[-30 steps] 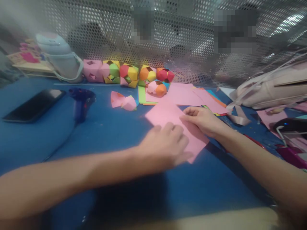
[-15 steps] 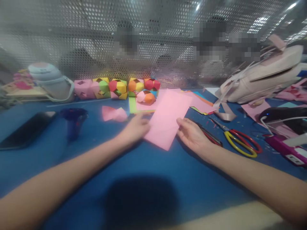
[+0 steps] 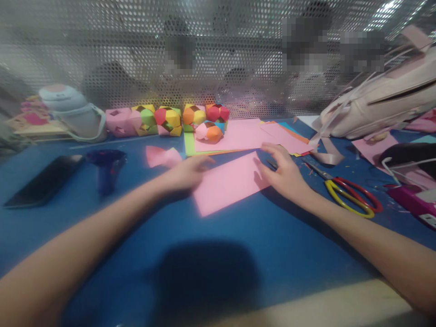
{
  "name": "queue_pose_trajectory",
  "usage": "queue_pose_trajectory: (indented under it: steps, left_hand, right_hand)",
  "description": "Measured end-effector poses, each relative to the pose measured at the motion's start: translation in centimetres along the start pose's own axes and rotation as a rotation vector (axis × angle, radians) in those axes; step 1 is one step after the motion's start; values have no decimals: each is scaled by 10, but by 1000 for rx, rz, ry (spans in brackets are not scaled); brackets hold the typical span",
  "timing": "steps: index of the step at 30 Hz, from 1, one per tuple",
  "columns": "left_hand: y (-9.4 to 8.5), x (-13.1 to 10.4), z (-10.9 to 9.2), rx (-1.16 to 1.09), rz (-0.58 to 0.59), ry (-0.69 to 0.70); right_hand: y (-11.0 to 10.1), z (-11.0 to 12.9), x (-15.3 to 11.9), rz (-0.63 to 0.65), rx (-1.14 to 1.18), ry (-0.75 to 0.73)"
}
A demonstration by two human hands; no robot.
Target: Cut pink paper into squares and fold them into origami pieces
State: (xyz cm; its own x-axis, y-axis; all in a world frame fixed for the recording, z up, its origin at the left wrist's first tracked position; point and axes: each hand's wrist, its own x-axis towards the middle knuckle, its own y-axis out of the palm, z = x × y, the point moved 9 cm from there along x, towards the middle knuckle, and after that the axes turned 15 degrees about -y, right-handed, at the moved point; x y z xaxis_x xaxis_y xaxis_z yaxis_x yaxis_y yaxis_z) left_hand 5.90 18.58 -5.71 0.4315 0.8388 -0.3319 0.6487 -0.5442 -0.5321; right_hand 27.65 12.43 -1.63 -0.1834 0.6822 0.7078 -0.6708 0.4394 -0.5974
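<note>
A pink rectangular sheet of paper (image 3: pixel 231 184) lies at a slant just above or on the blue table, its left end slightly blurred. At its left end is my left hand (image 3: pixel 185 172), the bent fingers closed at the edge and one finger stretched over it; the exact grip is smeared. My right hand (image 3: pixel 284 170) is beside the right end, thumb and fingers spread apart. Behind the sheet is a stack of coloured paper (image 3: pixel 235 134) with pink on top. A small folded pink paper piece (image 3: pixel 163 156) rests beyond my left hand.
Folded paper balls (image 3: pixel 168 121) line the back by a perforated metal screen (image 3: pixel 136 54). Scissors (image 3: pixel 350 195), a magenta device (image 3: pixel 412 204) and a pale bag (image 3: pixel 381 106) are at right. A phone (image 3: pixel 44 179), a dark blue tool (image 3: pixel 106 170) and a lidded bottle (image 3: pixel 76 113) stand left.
The pink sheet has turned clockwise, lowered and now lies more sideways. My right hand has let go and spread its fingers. My left hand has shifted slightly left.
</note>
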Motion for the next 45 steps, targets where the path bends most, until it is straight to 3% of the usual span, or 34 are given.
queue_pose_trajectory:
  steps: [3, 5, 7, 9, 11, 14, 17, 19, 22, 23, 25, 27, 29, 33, 37, 41, 45]
  left_hand:
    - [2, 0, -3, 67, 0, 31]
    - [2, 1, -4, 67, -2, 51]
    - [3, 3, -4, 29, 24, 66]
    - [5, 5, -3, -40, 67, 60]
    - [6, 7, 1, -106, 97, 27]
    - [7, 10, 4, -124, 122, -1]
    - [6, 11, 1, -57, 97, 34]
    - [3, 9, -2, 20, 35, 59]
    - [-10, -1, -16, 156, -141, 123]
    - [-15, -8, -24, 176, -201, 161]
    - [-20, -21, -40, 148, -245, 249]
    - [-19, -29, -50, 89, -216, 270]
    - [-12, -32, -53, 3, -143, 258]
    - [16, -35, -51, -142, 52, 231]
    - [43, -40, -46, -220, 183, 157]
    - [51, -41, -39, -290, 202, 68]
    - [54, -43, -40, -316, 244, 110]
  right_hand:
    - [43, 50, -12, 374, -105, -303]
    - [69, 71, -22, 573, -97, -367]
    - [86, 82, -24, 665, -75, -341]
    - [96, 97, -22, 705, 31, -362]
    - [99, 125, -24, 742, 287, -516]
    - [83, 154, -26, 652, 605, -688]
    - [75, 144, -20, 487, 499, -593]
    - [76, 143, -23, 495, 432, -605]
    - [69, 153, -29, 516, 511, -696]
    - [64, 150, -24, 480, 542, -638]
    - [54, 127, -10, 338, 563, -348]
    - [42, 98, -4, 170, 568, -31]
    - [35, 82, -5, 68, 627, 124]
    - [35, 85, -8, 112, 742, 121]
    - [32, 90, -11, 144, 700, 111]
    - [39, 87, -16, 206, 829, 226]
    - [58, 78, -27, 258, 1048, 415]
